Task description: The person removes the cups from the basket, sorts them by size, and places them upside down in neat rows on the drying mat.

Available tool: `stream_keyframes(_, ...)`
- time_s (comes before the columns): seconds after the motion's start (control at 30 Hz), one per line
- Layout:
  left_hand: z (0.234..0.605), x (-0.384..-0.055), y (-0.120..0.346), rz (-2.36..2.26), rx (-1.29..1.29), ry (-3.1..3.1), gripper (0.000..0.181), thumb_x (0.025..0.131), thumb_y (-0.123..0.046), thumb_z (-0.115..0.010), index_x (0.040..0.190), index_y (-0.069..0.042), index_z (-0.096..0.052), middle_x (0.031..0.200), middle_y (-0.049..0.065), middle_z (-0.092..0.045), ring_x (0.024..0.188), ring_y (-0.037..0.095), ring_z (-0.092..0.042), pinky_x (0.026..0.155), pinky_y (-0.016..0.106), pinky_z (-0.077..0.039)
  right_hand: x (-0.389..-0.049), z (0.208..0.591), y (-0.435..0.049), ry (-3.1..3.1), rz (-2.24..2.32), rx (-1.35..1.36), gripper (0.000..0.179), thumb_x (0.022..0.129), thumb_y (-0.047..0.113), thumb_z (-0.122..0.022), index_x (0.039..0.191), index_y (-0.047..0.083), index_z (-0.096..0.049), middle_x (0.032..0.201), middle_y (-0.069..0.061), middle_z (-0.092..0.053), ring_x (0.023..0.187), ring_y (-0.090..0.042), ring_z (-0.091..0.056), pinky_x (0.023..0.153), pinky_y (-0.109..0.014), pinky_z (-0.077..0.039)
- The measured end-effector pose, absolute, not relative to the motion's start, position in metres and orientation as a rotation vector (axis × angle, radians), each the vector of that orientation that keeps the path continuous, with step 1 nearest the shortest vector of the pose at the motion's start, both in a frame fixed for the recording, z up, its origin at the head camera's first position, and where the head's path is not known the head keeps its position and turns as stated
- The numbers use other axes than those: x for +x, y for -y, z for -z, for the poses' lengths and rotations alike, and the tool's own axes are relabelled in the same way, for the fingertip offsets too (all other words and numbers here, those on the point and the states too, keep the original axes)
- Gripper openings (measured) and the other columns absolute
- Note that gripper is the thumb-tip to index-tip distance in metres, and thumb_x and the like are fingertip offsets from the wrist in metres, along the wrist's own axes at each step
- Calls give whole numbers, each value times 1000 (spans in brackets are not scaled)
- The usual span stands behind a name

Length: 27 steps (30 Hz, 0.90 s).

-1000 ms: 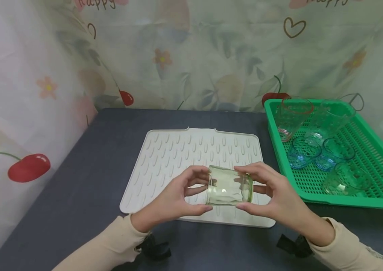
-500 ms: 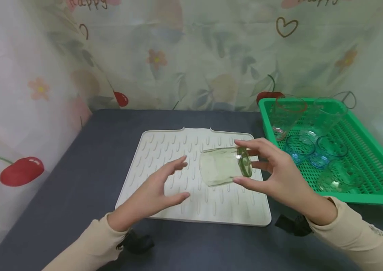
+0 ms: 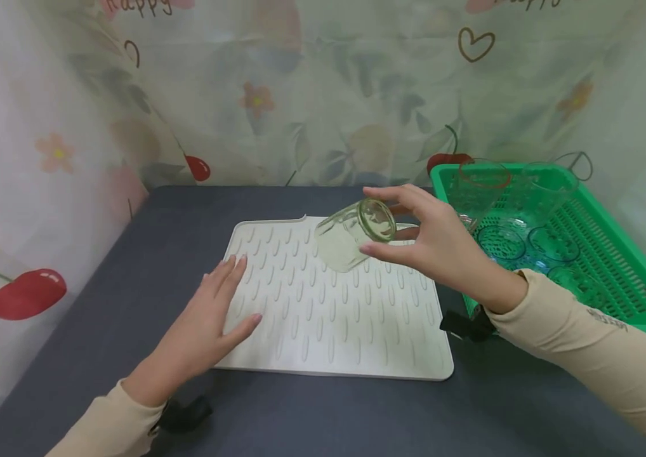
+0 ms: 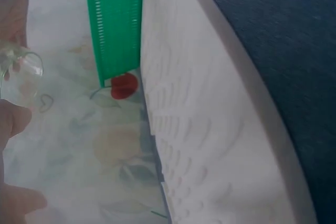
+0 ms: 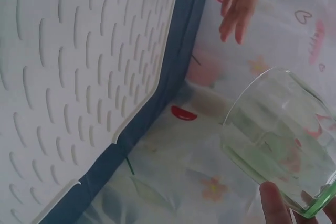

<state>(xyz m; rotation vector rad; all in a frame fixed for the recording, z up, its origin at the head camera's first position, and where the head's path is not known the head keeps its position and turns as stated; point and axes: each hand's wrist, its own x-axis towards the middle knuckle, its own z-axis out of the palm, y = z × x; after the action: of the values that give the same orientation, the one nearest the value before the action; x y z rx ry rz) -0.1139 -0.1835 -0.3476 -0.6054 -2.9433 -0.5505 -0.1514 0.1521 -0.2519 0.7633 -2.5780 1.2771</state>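
A clear glass with a pale green tint (image 3: 347,236) is held by my right hand (image 3: 443,244), thumb and fingers pinching it near its thick base. It is tilted, base up to the right and mouth down to the left, above the far part of the white drying mat (image 3: 334,336). In the right wrist view the glass (image 5: 278,135) shows its whole wall, with fingertips at its base. Over the mat's left edge my left hand (image 3: 197,330) is spread with fingers straight, holding nothing.
At the right stands a green perforated basket (image 3: 637,279). In it are a tall red-rimmed glass (image 3: 484,184), another tall clear glass (image 3: 548,184), blue glasses (image 3: 554,244) and a greenish glass (image 3: 577,282). A printed curtain (image 3: 323,114) hangs behind the dark table (image 3: 323,412).
My left hand has let go of the glass and moved left toward the near side. My right hand has carried the glass up and away, tipping its mouth downward.
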Motion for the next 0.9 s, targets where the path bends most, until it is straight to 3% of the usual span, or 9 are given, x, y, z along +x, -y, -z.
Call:
stream_keyframes(0.1, 353, -113, 188, 472, -599, 2965, 86, 93, -47, -59, 157, -13, -13, 158, 17, -22, 148, 35, -15, 115, 59, -16, -162, 252, -141, 2604, -1289, 776, 64, 79, 23, -82, 136, 18, -54, 136, 0, -54, 110, -20, -59, 89, -39, -54)
stream_keyframes(0.33, 369, -109, 195, 383, -584, 3073, 83, 94, -54, -54, 156, -12, -18, 158, 23, -19, 146, 43, -15, 113, 63, -15, -185, 265, -114, 2670, -1279, 830, 62, 80, 25, -80, 136, 16, -54, 137, 1, -53, 118, -20, -54, 88, -32, -54)
stream_keyframes(0.73, 392, -104, 192, 176, -612, 3132, 77, 92, -49, -59, 152, -10, -31, 156, 25, -25, 143, 46, -23, 109, 65, -24, -218, 286, -75, 2713, -1293, 817, 59, 81, 28, -79, 135, 16, -55, 138, -1, -53, 121, -22, -55, 82, -27, -54)
stream_keyframes(0.9, 394, -103, 193, 151, -652, 3126, 75, 93, -48, -58, 152, -11, -31, 155, 25, -26, 142, 47, -24, 107, 66, -26, -229, 299, -59, 2736, -1261, 804, 60, 82, 33, -78, 136, 17, -55, 139, 0, -54, 124, -21, -54, 93, -32, -50)
